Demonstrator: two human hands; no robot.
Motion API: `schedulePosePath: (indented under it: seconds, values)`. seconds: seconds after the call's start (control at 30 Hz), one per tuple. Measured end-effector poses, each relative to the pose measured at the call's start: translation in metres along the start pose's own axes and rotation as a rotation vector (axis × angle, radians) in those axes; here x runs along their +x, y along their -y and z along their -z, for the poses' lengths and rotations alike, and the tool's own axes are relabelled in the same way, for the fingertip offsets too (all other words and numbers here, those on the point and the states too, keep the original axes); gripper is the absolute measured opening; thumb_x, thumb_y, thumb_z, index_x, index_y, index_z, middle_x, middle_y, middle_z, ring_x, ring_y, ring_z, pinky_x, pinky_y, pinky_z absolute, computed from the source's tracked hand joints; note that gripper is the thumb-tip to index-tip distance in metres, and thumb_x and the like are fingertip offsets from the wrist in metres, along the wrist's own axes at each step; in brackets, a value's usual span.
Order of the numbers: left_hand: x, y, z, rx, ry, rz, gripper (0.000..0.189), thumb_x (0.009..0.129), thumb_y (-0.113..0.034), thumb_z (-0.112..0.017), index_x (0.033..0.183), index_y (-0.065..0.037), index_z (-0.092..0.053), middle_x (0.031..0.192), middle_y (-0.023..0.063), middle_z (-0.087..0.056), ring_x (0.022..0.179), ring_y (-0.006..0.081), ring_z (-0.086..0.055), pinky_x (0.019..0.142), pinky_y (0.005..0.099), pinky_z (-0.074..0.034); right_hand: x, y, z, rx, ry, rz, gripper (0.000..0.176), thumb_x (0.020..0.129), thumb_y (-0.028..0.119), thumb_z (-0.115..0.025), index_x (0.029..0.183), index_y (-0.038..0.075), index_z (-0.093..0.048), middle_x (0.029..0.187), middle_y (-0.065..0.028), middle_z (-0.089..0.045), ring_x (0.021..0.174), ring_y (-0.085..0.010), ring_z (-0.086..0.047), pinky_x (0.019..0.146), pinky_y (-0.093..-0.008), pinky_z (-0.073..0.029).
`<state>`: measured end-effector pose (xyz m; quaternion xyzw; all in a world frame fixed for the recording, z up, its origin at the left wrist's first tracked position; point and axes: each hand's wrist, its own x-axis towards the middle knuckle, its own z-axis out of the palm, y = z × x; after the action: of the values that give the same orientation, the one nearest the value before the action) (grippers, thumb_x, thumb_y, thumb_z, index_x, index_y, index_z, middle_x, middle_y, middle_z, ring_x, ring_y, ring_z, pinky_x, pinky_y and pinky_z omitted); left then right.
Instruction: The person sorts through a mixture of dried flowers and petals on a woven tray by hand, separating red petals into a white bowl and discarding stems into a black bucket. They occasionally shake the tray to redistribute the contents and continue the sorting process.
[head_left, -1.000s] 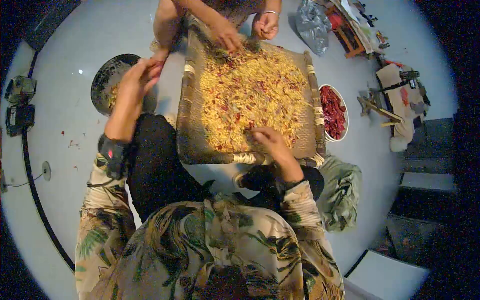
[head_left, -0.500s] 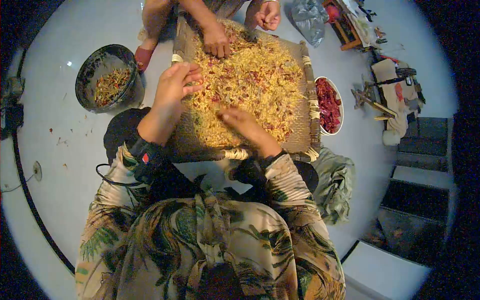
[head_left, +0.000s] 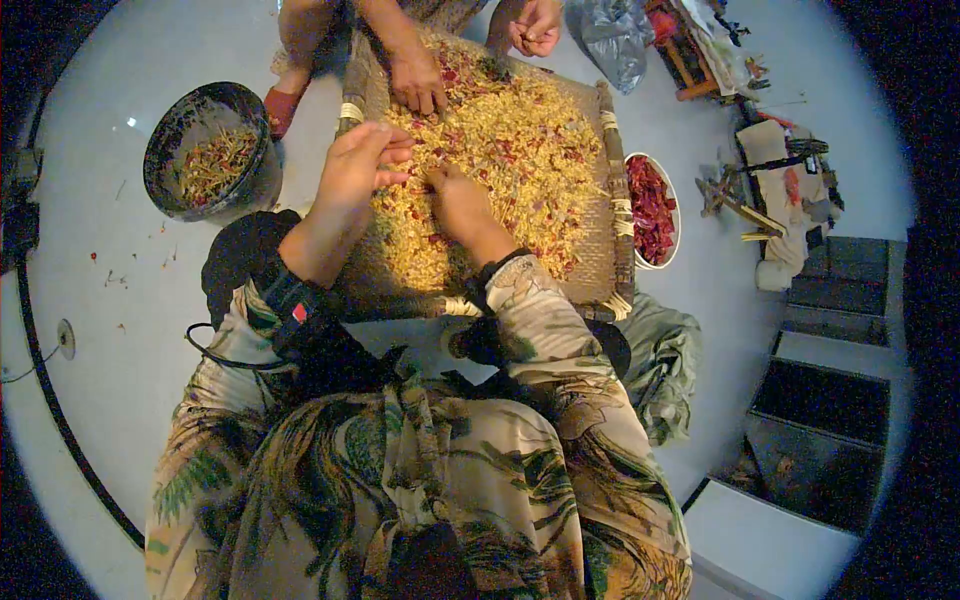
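Observation:
A square woven tray [head_left: 585, 270] with a wooden frame holds a layer of yellow seeds [head_left: 530, 150] mixed with red dried flakes that look like chilli. Over its left side hovers my left hand [head_left: 350, 175], fingers loosely curled and apart, with nothing visible in them. My right hand [head_left: 463, 205] is low over the seeds near the middle, its fingertips pressed together; whatever they pinch is hidden. Across the tray, another person's hand [head_left: 415, 80] reaches down into the seeds. That person's other hand [head_left: 536, 28] is raised at the far edge, fingers pinched.
Left of the tray stands a black bucket [head_left: 160, 190] with dry stalks. To the right is a white tub [head_left: 678, 225] of red chilli pieces [head_left: 650, 210]. A grey plastic bag [head_left: 612, 45] lies at the back, and a greenish crumpled sack [head_left: 660, 370] at the right.
My right hand has moved up and left across the seeds, and its fingertips have closed. My left hand stays nearly in place. The other person's hand in the seeds has shifted slightly.

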<state>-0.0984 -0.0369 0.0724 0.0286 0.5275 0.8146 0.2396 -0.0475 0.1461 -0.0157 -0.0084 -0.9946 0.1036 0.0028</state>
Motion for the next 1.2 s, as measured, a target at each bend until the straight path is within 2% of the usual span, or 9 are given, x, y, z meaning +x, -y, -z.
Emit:
schedulePosePath:
  seconds: [0.07, 0.17, 0.27, 0.37, 0.47, 0.67, 0.87, 1.07, 1.2]
  values:
    - [0.0, -0.001, 0.001, 0.006, -0.002, 0.005, 0.028, 0.09, -0.026, -0.047, 0.1, -0.001, -0.053, 0.096, 0.0077, -0.058, 0.084, 0.014, -0.057, 0.063, 0.0259, -0.05, 0.003, -0.023, -0.001, 0.072, -0.12, -0.056, 0.019, 0.075, 0.018, -0.059, 0.09, 0.006, -0.06, 0.084, -0.0176, -0.06, 0.08, -0.0364, -0.057, 0.071, -0.0431, -0.046]
    - [0.0, -0.003, 0.004, -0.004, 0.02, 0.005, 0.026, 0.089, -0.026, -0.048, 0.099, -0.002, -0.054, 0.095, 0.0066, -0.059, 0.082, 0.0138, -0.057, 0.063, 0.0255, -0.05, -0.012, -0.045, 0.028, 0.284, -0.243, -0.265, 0.016, 0.077, 0.016, -0.06, 0.085, 0.003, -0.061, 0.076, -0.0131, -0.062, 0.072, -0.0288, -0.06, 0.066, -0.0382, -0.047]
    - [0.001, -0.002, 0.003, -0.019, 0.041, 0.003, 0.024, 0.089, -0.024, -0.048, 0.097, -0.003, -0.054, 0.094, 0.0057, -0.059, 0.081, 0.0134, -0.057, 0.063, 0.025, -0.049, -0.015, -0.098, 0.003, 0.605, -0.324, -0.372, 0.015, 0.078, 0.015, -0.063, 0.086, 0.002, -0.061, 0.07, -0.005, -0.06, 0.065, -0.0163, -0.057, 0.059, -0.0302, -0.045]
    - [-0.002, 0.0, 0.001, -0.027, 0.049, -0.006, 0.021, 0.088, -0.023, -0.048, 0.095, -0.003, -0.055, 0.093, 0.0053, -0.059, 0.08, 0.0131, -0.057, 0.063, 0.0248, -0.049, -0.022, -0.097, 0.019, 0.75, -0.182, -0.481, 0.014, 0.077, 0.012, -0.066, 0.084, 0.001, -0.061, 0.069, 0.001, -0.057, 0.063, -0.0076, -0.05, 0.058, -0.0231, -0.042]
    - [0.0, 0.001, 0.001, -0.021, 0.059, 0.001, 0.021, 0.088, -0.022, -0.048, 0.095, -0.004, -0.055, 0.092, 0.0053, -0.059, 0.081, 0.0128, -0.057, 0.063, 0.0247, -0.049, -0.021, -0.092, 0.008, 0.81, -0.201, -0.384, 0.014, 0.076, 0.011, -0.067, 0.083, 0.002, -0.06, 0.07, 0.0011, -0.057, 0.062, -0.0072, -0.048, 0.058, -0.0223, -0.04]
    - [0.0, 0.002, -0.001, 0.004, 0.035, 0.015, 0.019, 0.089, -0.022, -0.048, 0.094, -0.004, -0.055, 0.091, 0.0049, -0.059, 0.081, 0.0125, -0.057, 0.063, 0.0246, -0.049, -0.017, -0.083, 0.003, 0.699, -0.236, -0.24, 0.019, 0.074, 0.014, -0.068, 0.087, 0.002, -0.06, 0.069, -0.0002, -0.056, 0.061, -0.0105, -0.049, 0.058, -0.0256, -0.042]
    - [0.003, 0.007, -0.002, 0.002, 0.053, 0.034, 0.017, 0.089, -0.02, -0.047, 0.094, -0.005, -0.054, 0.091, 0.0048, -0.059, 0.08, 0.0122, -0.057, 0.063, 0.0249, -0.05, -0.022, -0.074, 0.023, 0.422, -0.216, -0.391, 0.023, 0.077, 0.019, -0.063, 0.093, 0.004, -0.061, 0.078, -0.0102, -0.063, 0.07, -0.0187, -0.059, 0.065, -0.0311, -0.046]
    - [0.005, 0.009, -0.001, -0.01, 0.058, 0.035, 0.016, 0.089, -0.019, -0.048, 0.094, -0.005, -0.054, 0.089, 0.005, -0.059, 0.077, 0.0124, -0.058, 0.062, 0.0255, -0.051, -0.008, -0.046, 0.045, 0.163, -0.075, -0.304, 0.03, 0.074, 0.023, -0.065, 0.097, 0.005, -0.06, 0.09, -0.0201, -0.061, 0.081, -0.0336, -0.059, 0.071, -0.0404, -0.046]
    - [0.005, 0.009, -0.001, -0.012, 0.051, 0.035, 0.016, 0.089, -0.018, -0.048, 0.093, -0.004, -0.054, 0.089, 0.0051, -0.059, 0.077, 0.0128, -0.058, 0.061, 0.026, -0.051, 0.003, -0.05, 0.03, 0.005, -0.02, -0.148, 0.028, 0.074, 0.026, -0.065, 0.094, 0.007, -0.06, 0.09, -0.0206, -0.061, 0.081, -0.035, -0.059, 0.071, -0.0425, -0.046]
